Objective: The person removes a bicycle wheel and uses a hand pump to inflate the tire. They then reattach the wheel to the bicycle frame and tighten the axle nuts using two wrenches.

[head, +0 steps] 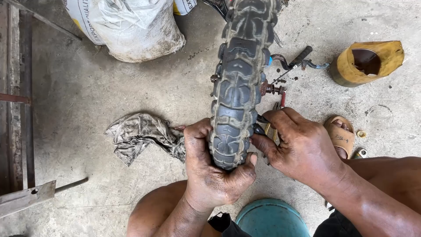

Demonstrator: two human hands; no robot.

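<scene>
Your left hand (209, 169) has its fingers clamped around the near end of the knobby tyre (239, 83), which stands upright on the concrete floor (87, 96). Your right hand (298, 147) presses against the tyre's right side, fingers together; a dirty rag (140, 134) lies just left.

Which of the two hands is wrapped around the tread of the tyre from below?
The left hand: its palm and thumb cup the near end of the knobby tyre. The right hand only reaches the tyre's side.

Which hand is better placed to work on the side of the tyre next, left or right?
Probably the right hand: its fingers already press at the side of the tyre, beside the pliers. The left hand is busy cupping the tyre's lower end from below.
</scene>
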